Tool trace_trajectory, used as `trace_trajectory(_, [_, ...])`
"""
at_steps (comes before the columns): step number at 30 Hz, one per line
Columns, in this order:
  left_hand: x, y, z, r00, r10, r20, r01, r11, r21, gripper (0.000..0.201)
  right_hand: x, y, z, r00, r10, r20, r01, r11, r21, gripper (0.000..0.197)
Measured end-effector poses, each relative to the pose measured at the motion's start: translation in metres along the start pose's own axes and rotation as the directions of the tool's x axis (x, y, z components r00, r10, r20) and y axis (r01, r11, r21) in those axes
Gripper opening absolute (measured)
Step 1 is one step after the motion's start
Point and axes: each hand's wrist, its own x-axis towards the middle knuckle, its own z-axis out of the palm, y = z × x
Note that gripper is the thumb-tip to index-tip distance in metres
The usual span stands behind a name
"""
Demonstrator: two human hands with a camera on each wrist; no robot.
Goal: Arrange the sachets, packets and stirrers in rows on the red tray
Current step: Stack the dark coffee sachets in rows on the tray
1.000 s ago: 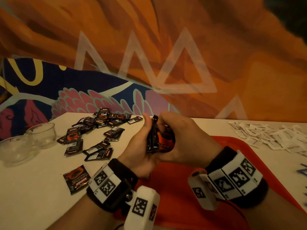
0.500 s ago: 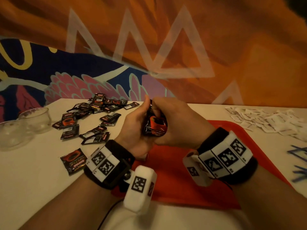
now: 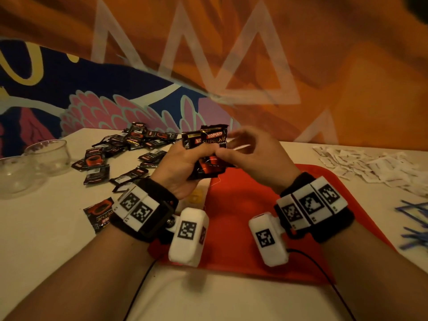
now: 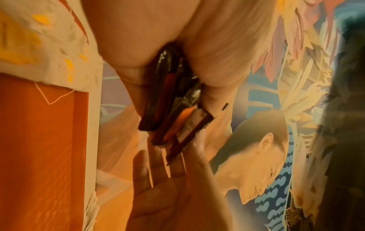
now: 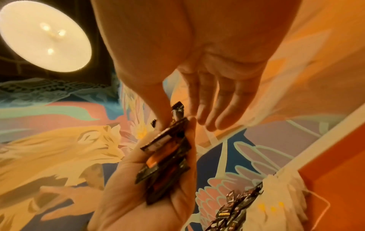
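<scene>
My left hand grips a stack of black Kopiko sachets upright above the far edge of the red tray. The sachets are fanned, with two printed faces showing on top. My right hand is beside the stack. In the right wrist view its thumb and forefinger pinch the upper end of one sachet of the stack, and the other fingers are straight. The left wrist view shows the stack edge-on in the palm. No sachet shows on the tray's visible part.
Loose black sachets lie scattered at the back left, and one lies by my left wrist. Two glass bowls stand at the far left. A pile of white packets lies at the back right, blue stirrers at the right edge.
The stack, held edge-on between both hands before, now stands higher and fanned, faces toward me. My right hand has loosened from around it to a pinch on one sachet.
</scene>
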Motion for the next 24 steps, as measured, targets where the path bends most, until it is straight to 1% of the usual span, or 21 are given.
trace_trajectory(1, [0.0,0.0,0.0,1.0,0.001,-0.007,-0.001,1.0,0.007,0.048,0.003,0.004,0.001,1.0,0.009,-0.014,-0.009,1.0,0.015,0.033])
trace_trajectory(2, [0.001,-0.001,0.0,1.0,0.007,-0.01,-0.007,1.0,0.021,0.045,0.004,0.008,0.002,1.0,0.012,-0.023,-0.012,0.999,0.032,0.024])
trace_trajectory(3, [0.002,-0.002,-0.001,1.0,0.015,-0.012,-0.014,0.999,0.041,0.041,0.005,0.012,0.003,1.0,0.016,-0.027,-0.014,0.999,0.052,0.021])
trace_trajectory(5, [0.003,-0.004,-0.002,0.999,0.035,-0.04,-0.032,0.996,0.088,0.036,0.006,0.016,0.005,0.999,0.03,-0.031,-0.028,0.997,0.077,0.021])
trace_trajectory(9, [0.006,-0.004,-0.004,0.994,0.071,-0.079,-0.06,0.989,0.137,0.037,0.005,0.016,0.006,0.996,0.064,-0.057,-0.06,0.995,0.079,0.02])
trace_trajectory(11, [0.006,-0.002,-0.003,0.993,0.082,-0.083,-0.074,0.993,0.095,0.04,0.005,0.015,0.005,0.998,0.02,-0.058,-0.019,1.0,0.01,0.021])
trace_trajectory(13, [0.006,0.0,-0.003,0.992,0.067,-0.104,-0.064,0.998,0.027,0.041,0.003,0.012,0.006,0.999,-0.033,-0.044,0.029,0.997,-0.076,0.02])
trace_trajectory(15, [0.008,0.001,-0.006,0.993,0.036,-0.115,-0.037,0.999,-0.008,0.026,0.003,0.014,0.008,0.999,-0.045,-0.013,0.044,0.997,-0.07,0.018])
trace_trajectory(16, [0.009,0.001,-0.007,0.993,0.012,-0.115,-0.016,0.999,-0.031,0.019,0.003,0.014,0.009,0.999,-0.04,0.005,0.04,0.998,-0.045,0.02])
trace_trajectory(17, [0.009,0.0,-0.009,0.994,-0.014,-0.112,0.007,0.998,-0.061,0.017,0.004,0.016,0.009,0.999,-0.03,0.024,0.031,0.999,-0.018,0.022])
trace_trajectory(19, [0.009,0.0,-0.009,0.995,-0.05,-0.089,0.042,0.995,-0.094,0.015,0.005,0.016,0.007,0.999,-0.012,0.048,0.012,1.0,0.003,0.02])
trace_trajectory(21, [0.01,0.0,-0.01,0.995,-0.055,-0.079,0.048,0.995,-0.093,0.018,0.004,0.013,0.003,0.998,0.01,0.069,-0.01,1.0,-0.004,0.011])
trace_trajectory(24, [0.014,0.001,-0.016,0.987,-0.072,-0.144,0.054,0.991,-0.125,0.027,0.011,0.007,-0.004,0.995,0.072,0.068,-0.069,0.997,-0.044,0.007])
